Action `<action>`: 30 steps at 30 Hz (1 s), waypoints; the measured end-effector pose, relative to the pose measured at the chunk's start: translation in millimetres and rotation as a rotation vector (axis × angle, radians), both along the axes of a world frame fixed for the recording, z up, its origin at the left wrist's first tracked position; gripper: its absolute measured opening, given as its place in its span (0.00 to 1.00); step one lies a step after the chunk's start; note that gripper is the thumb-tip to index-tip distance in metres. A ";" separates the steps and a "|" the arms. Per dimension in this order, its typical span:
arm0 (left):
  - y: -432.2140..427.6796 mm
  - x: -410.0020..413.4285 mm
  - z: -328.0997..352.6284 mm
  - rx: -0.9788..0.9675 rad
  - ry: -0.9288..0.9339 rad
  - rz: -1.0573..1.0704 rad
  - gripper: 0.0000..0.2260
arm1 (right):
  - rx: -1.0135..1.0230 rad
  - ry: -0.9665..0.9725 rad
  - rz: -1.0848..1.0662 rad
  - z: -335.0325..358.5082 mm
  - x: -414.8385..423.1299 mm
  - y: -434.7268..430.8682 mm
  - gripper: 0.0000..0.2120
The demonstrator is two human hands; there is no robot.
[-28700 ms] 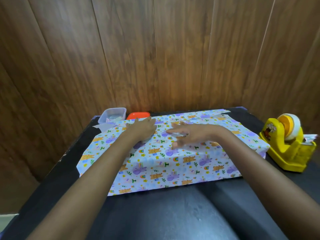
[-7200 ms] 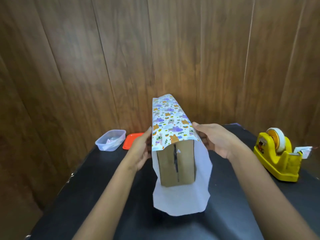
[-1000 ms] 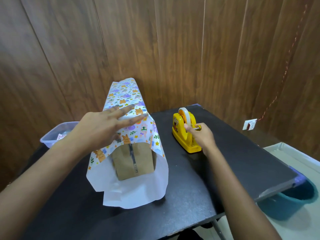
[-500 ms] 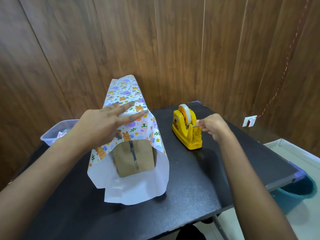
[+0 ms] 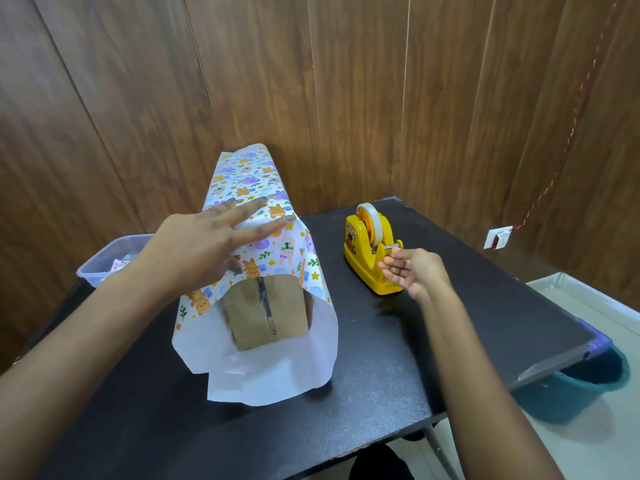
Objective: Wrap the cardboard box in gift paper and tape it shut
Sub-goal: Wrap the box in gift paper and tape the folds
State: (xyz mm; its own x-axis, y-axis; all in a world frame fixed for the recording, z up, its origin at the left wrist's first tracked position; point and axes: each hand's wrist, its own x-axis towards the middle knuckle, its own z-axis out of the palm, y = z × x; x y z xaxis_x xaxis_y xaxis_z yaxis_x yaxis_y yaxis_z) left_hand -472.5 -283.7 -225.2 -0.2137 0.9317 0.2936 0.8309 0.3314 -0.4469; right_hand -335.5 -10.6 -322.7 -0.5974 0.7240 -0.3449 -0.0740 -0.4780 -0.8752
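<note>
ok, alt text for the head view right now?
A person's left hand presses flat on colourful animal-print gift paper draped over a brown cardboard box on a black table. The right hand, fingers curled, is at the cutter of a yellow plastic tape dispenser; any tape held is not discernible.

Domestic-looking room: wood-panelled wall (image 5: 346, 98), black table (image 5: 450, 323), teal bucket (image 5: 588, 386).

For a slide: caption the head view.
Left hand flat on gift paper draped over cardboard box; right hand at yellow tape dispenser.
</note>
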 end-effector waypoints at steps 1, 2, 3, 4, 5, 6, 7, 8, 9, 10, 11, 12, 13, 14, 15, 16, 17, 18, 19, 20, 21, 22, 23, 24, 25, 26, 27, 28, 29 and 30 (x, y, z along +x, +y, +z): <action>0.3 0.6 0.0 0.007 0.001 -0.002 0.55 | -0.078 0.062 -0.015 0.7 0.2 -2.0 0.08; 0.6 0.4 0.2 0.013 -0.010 0.000 0.55 | -0.153 0.119 -0.029 2.3 0.2 -4.3 0.09; 1.1 1.3 0.8 0.019 -0.031 0.003 0.54 | -0.222 0.159 -0.040 2.7 -0.1 -6.7 0.08; 0.6 1.4 1.2 0.033 -0.037 0.000 0.52 | -0.291 0.193 -0.044 0.9 -0.7 -9.7 0.08; 0.2 1.0 1.4 0.047 -0.027 -0.001 0.51 | -0.356 0.222 -0.044 -3.1 -0.6 -12.8 0.09; -0.1 1.1 1.7 0.055 -0.015 0.001 0.49 | -0.411 0.247 -0.041 -10.0 0.9 -16.3 0.09; -0.1 1.5 1.7 0.052 -0.012 0.007 0.48 | -0.438 0.265 -0.028 -16.0 4.4 -20.9 0.10; -0.1 0.9 0.6 0.052 -0.014 0.002 0.48 | -0.422 0.295 -0.016 -18.0 8.8 -26.1 0.10; 0.0 -0.2 0.2 0.051 -0.012 -0.001 0.49 | -0.339 0.329 -0.004 -13.4 12.6 -30.1 0.10; 1.1 0.0 1.2 0.043 -0.017 -0.004 0.50 | -0.195 0.354 0.008 -4.1 16.7 -33.1 0.10; 0.4 0.7 1.9 0.035 -0.018 -0.007 0.50 | -0.014 0.355 0.031 10.2 21.0 -40.1 0.10; 1.0 1.4 3.2 0.034 -0.012 -0.009 0.50 | 0.168 0.348 0.064 28.3 25.9 -49.6 0.10; 1.0 2.7 4.0 0.038 -0.003 -0.003 0.48 | 0.313 0.349 0.106 45.6 30.5 -61.3 0.09; 0.1 3.9 4.6 0.036 0.011 0.006 0.46 | 0.427 0.358 0.156 60.8 34.6 -75.1 0.09; 0.7 5.6 5.6 0.032 0.023 0.009 0.44 | 0.519 0.362 0.202 72.6 37.7 -89.5 0.09; 1.8 7.1 6.6 0.023 0.028 0.014 0.43 | 0.588 0.352 0.247 79.8 39.7 -104.8 0.09; 0.7 7.7 6.9 0.016 0.029 0.019 0.43 | 0.637 0.340 0.293 82.0 39.7 -121.4 0.10; 1.0 7.7 6.8 0.017 0.023 0.023 0.44 | 0.678 0.326 0.332 80.4 39.1 -136.5 0.10; 0.9 8.3 6.9 0.016 0.017 0.036 0.45 | 0.709 0.301 0.367 75.4 35.6 -151.2 0.10; -0.1 8.5 7.1 0.011 0.022 0.050 0.44 | 0.730 0.265 0.392 67.8 29.1 -164.4 0.10; -0.4 9.3 7.4 0.005 0.030 0.061 0.44 | 0.750 0.220 0.401 58.1 20.3 -174.8 0.09; 0.2 10.5 8.0 0.000 0.037 0.067 0.43 | 0.786 0.168 0.381 46.3 9.6 -182.0 0.10; 0.5 11.5 8.5 -0.002 0.040 0.071 0.42 | 0.840 0.121 0.330 33.7 -2.0 -187.3 0.10; 0.6 11.5 8.7 -0.001 0.041 0.071 0.42 | 0.895 0.090 0.264 21.6 -13.5 -191.1 0.10; 0.9 11.6 8.9 -0.005 0.043 0.075 0.41 | 0.928 0.079 0.200 11.6 -23.6 -193.5 0.09; 1.2 11.6 9.0 -0.012 0.049 0.082 0.41 | 0.934 0.083 0.145 3.6 -32.1 -195.5 0.07; 1.4 11.6 8.6 -0.021 0.057 0.089 0.41 | 0.918 0.097 0.095 -2.3 -39.2 -197.6 0.05; 1.8 12.2 8.8 -0.029 0.060 0.094 0.41 | 0.895 0.111 0.045 -6.6 -45.0 -199.0 0.03; 1.6 12.6 8.9 -0.038 0.063 0.100 0.40 | 0.868 0.123 -0.006 -9.5 -50.1 -201.2 0.04; 1.9 13.3 9.2 -0.042 0.068 0.102 0.40 | 0.843 0.136 -0.049 -10.6 -53.3 -202.6 0.05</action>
